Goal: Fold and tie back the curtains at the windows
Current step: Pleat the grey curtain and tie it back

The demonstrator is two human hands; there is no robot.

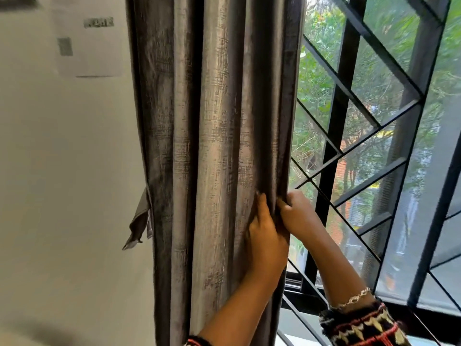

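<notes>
Both hands sat at the right edge of the vertical curtain [212,121]: left hand [267,243] pressing flat, right hand [299,213] gripping the edge fold. I judged the tieback [141,221], hanging at the left, nearer the left hand.

- No words, numbers or brand names can be read anywhere here.
- A sheet of paper [99,58] stuck on the wall [62,158] has a dark heading strip [98,22], too blurred to read.
- Under it sits a small grey block [64,46], equally illegible.
</notes>
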